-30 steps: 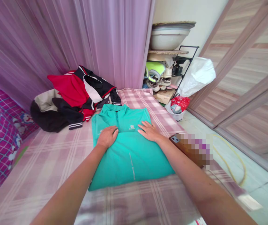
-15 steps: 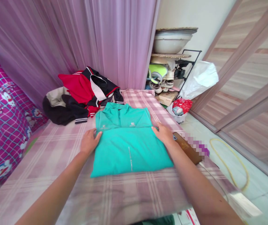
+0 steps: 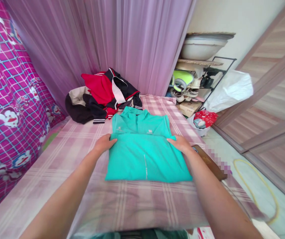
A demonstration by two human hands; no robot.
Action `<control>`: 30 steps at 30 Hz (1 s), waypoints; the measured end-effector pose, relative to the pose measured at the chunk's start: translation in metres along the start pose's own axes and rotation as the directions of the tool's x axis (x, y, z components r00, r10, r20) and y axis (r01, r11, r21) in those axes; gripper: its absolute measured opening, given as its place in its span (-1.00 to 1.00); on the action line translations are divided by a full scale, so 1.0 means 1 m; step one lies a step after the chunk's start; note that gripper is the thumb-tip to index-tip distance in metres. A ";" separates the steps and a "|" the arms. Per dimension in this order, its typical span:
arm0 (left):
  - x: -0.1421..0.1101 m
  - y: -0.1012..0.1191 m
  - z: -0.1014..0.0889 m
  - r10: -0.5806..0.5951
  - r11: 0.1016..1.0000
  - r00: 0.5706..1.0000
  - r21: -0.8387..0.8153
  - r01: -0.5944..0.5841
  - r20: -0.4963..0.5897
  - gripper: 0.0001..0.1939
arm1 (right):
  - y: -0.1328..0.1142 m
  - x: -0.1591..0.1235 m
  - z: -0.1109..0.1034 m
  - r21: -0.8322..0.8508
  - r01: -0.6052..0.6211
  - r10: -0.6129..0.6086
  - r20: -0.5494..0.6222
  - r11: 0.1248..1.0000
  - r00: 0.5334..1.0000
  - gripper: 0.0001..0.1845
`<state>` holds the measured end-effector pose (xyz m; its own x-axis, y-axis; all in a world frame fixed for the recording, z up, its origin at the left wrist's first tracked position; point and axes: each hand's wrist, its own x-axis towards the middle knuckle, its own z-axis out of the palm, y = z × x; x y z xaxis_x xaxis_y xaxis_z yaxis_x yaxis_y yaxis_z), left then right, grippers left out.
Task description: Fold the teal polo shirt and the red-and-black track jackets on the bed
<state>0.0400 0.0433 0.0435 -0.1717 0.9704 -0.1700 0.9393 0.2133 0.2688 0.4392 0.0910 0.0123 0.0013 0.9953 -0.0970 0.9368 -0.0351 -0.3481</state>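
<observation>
In the head view, the green shirt (image 3: 148, 157) lay on the plaid sheet (image 3: 154, 205), collar end away from the person, its lower part doubled up over the front. Sleeves were not visible to either side and were judged to be tucked behind. The turned-up edge ran straight across just below the chest logos; the collar and upper chest were not covered by it. Folding was therefore judged well advanced, with the upper section not yet folded over and that edge perhaps wanting alignment. The left hand (image 3: 105, 143) pinched the left end of the edge, thumb on top; the right hand (image 3: 182, 144) pinched the right end likewise. Both grips were closed on cloth, with no gap noted; the fingers beneath were largely hidden, so firmness could not be told. A clothes pile (image 3: 99, 88) lay just beyond the collar, and a phone (image 3: 209, 163) beside the right forearm.
</observation>
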 end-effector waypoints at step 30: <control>-0.063 -0.040 0.043 0.568 0.802 0.776 -0.023 -0.596 -0.274 -0.56 | 0.009 -0.072 0.040 0.136 0.569 -0.555 -0.129 0.811 0.822 -0.53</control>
<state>0.0260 -0.0315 0.0031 0.3193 0.9051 0.2809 0.8491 -0.4048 0.3392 0.4332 0.0154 -0.0214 -0.4735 0.8491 0.2341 0.7129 0.5255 -0.4642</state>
